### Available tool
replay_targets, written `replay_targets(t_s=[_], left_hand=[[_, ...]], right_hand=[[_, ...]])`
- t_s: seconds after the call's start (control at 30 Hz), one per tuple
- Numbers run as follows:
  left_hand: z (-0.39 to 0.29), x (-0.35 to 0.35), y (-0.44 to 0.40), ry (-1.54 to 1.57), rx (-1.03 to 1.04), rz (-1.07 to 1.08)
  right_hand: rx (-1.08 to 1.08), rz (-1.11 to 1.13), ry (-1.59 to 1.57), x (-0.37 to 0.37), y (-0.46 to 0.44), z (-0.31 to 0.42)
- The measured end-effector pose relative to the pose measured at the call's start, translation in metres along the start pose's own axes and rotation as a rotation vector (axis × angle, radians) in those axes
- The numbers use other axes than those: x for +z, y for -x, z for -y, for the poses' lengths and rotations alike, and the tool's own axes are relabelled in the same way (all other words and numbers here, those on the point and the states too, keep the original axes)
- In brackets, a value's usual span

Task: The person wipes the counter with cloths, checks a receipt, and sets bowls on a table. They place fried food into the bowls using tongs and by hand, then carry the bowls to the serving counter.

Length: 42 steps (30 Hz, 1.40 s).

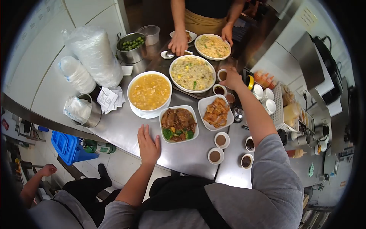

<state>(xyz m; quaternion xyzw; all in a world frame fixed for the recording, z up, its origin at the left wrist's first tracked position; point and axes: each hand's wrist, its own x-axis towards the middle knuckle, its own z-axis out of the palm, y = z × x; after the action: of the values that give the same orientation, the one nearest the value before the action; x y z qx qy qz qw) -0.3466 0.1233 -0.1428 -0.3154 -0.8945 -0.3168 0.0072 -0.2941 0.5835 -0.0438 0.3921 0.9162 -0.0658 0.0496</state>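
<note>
My left hand point(148, 145) rests flat on the steel counter with its fingers stretched out, holding nothing. It lies just left of a square white bowl of braised meat with broccoli point(178, 124). My right hand point(231, 79) reaches far forward, its fingers closed on the rim of a small sauce cup point(222, 74) of brown sauce. Beside that hand are a cup of dark sauce point(219, 90) and a large plate of fried rice point(193, 74). Nearer to me sits a square dish of sliced fried meat point(216, 113).
A big bowl of yellow soup point(150, 91) stands left of the middle. Several sauce cups point(216, 156) are near the front edge. Across the counter, a person's hand point(177, 42) is by a spoon point(167, 55), the other by a noodle plate point(212, 47). Bottles point(265, 78) line the right.
</note>
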Motion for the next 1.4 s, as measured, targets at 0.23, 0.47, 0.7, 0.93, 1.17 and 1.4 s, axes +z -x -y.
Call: replay_targets(t_s=[0.23,0.47,0.7,0.93,1.17,1.4], left_hand=[[0.006,0.003,-0.003,-0.017,-0.038,0.021],[0.004,-0.001,-0.006,-0.047,-0.019,0.034],[0.007,0.0,-0.007,-0.039,-0.028,0.039],[0.005,0.001,-0.005,-0.015,-0.01,0.042],[-0.002,0.001,0.001,0.023,0.041,-0.009],[0.021,0.009,0.014,0.186,0.151,0.002]], right_hand=[[0.002,-0.011,0.097,-0.03,-0.081,0.057],[-0.388,-0.012,0.045,-0.018,-0.095,0.216],[-0.404,0.111,0.24,0.058,-0.116,0.278],[-0.493,-0.123,0.039,-0.006,-0.046,0.235],[-0.441,0.314,-0.5,-0.05,0.238,0.05],[0.123,0.648,-0.337,0.011,0.489,-0.06]])
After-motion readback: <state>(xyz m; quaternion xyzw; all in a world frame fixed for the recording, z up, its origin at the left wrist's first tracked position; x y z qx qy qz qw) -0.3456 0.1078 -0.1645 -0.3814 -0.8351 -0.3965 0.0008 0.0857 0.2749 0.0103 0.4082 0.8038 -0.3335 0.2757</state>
